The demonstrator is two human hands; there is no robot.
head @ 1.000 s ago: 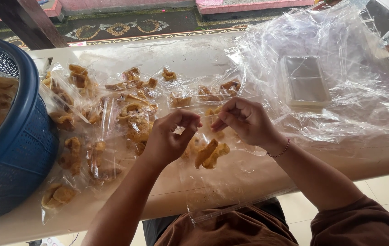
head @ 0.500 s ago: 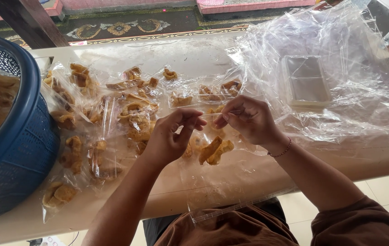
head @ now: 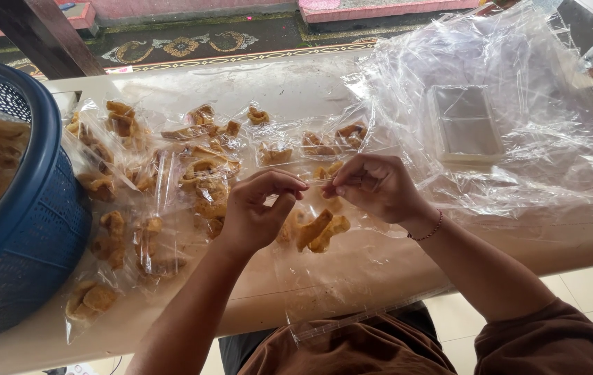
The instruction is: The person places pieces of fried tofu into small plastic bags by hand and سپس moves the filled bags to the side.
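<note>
A small clear plastic bag of golden fried crackers point(head: 316, 232) hung over the near middle of the pale table point(head: 394, 267), its top edge pinched between the fingertips of the left hand point(head: 258, 212) and right hand point(head: 376, 187). More filled clear packets point(head: 144, 201) lay to the left beside a blue plastic basket point(head: 26, 236), with loose clear plastic sheeting point(head: 519, 125) far right.
</note>
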